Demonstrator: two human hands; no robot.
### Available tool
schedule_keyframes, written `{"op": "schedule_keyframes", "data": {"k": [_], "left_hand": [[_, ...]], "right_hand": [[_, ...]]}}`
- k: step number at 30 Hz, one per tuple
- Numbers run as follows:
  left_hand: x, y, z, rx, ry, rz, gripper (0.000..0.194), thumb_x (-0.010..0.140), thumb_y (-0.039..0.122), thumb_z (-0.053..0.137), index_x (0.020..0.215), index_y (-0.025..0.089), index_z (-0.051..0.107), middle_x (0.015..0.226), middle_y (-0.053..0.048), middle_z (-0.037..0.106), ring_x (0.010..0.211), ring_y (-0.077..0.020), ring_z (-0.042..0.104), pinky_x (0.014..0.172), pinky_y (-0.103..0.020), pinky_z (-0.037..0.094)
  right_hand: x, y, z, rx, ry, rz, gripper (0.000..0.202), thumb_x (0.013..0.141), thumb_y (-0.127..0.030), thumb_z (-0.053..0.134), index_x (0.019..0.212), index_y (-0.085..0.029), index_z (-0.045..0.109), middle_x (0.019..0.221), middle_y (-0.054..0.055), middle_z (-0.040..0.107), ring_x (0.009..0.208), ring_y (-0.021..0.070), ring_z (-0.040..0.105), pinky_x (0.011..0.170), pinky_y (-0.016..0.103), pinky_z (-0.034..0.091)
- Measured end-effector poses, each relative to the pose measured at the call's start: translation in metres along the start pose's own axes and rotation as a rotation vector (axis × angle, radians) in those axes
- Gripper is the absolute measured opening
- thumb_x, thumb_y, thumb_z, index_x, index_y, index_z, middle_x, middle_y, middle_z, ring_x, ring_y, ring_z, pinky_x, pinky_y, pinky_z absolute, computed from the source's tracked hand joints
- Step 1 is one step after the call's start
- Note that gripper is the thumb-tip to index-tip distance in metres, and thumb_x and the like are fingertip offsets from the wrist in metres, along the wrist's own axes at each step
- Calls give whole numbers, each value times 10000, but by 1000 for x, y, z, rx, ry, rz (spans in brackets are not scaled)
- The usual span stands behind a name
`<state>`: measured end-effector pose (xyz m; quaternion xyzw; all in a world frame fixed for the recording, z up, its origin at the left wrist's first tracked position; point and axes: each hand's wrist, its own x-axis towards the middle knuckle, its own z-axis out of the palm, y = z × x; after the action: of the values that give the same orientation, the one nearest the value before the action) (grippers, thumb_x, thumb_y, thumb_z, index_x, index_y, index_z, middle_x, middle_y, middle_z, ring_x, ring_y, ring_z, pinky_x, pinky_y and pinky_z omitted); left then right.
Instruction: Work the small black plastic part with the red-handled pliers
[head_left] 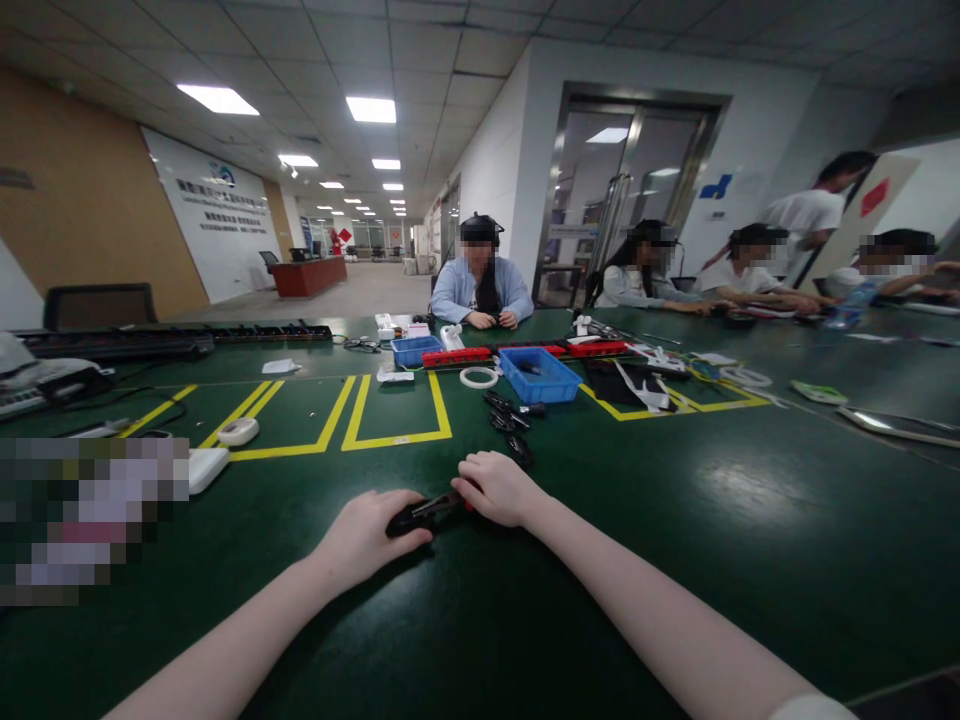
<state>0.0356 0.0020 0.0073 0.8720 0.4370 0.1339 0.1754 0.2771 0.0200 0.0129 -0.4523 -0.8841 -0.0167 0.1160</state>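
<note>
My left hand (pixel 367 538) is closed around a rounded black object (pixel 407 519) low over the green table. A narrow dark metallic piece (pixel 437 505) runs from it to my right hand (pixel 497 487). My right hand's fingers are curled over the far end of that piece, and a bit of red shows beneath them. Whether the black object and the metallic piece are joined, I cannot make out. Just beyond my right hand lie several bundled black cord-like items (pixel 510 412), the nearest almost at my knuckles.
Beyond the black items stand a blue bin (pixel 541 378), a roll of white tape (pixel 478 378) and a long red strip (pixel 457 357). Yellow tape outlines (pixel 397 440) mark the table. At left lies a white box (pixel 207 468). A person (pixel 481 280) sits opposite; others sit at right.
</note>
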Motion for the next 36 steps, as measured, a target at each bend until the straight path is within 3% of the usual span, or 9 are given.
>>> {"op": "schedule_keyframes", "data": {"k": [11, 17, 29, 36], "left_hand": [[-1, -4, 3, 64, 34, 55, 352, 922, 485, 541, 1155, 241, 641, 1109, -42, 711, 960, -244, 664, 844, -346, 478], [-3, 0, 1, 110, 6, 82, 368, 932, 506, 532, 1163, 237, 630, 1101, -46, 711, 942, -232, 661, 853, -348, 465], [-4, 1, 3, 190, 3, 130, 425, 952, 562, 477, 1151, 219, 627, 924, -50, 721, 771, -212, 662, 719, -311, 461], [-5, 1, 4, 124, 6, 101, 390, 927, 525, 546, 1191, 247, 613, 1018, -32, 725, 836, -214, 671, 776, -320, 466]], "right_hand": [[2, -1, 0, 11, -18, 33, 337, 993, -365, 430, 795, -175, 626, 834, 63, 662, 785, 171, 591, 713, 286, 373], [5, 2, -3, 33, -68, 57, 428, 983, -422, 431, 692, -192, 643, 718, 41, 666, 692, 164, 587, 607, 274, 319], [8, 5, -7, 90, -124, 63, 495, 987, -464, 390, 657, -195, 644, 687, 23, 665, 655, 142, 569, 574, 266, 275], [9, 3, -8, 101, -137, 82, 493, 981, -453, 396, 637, -192, 633, 664, 25, 654, 624, 142, 550, 564, 273, 262]]}}
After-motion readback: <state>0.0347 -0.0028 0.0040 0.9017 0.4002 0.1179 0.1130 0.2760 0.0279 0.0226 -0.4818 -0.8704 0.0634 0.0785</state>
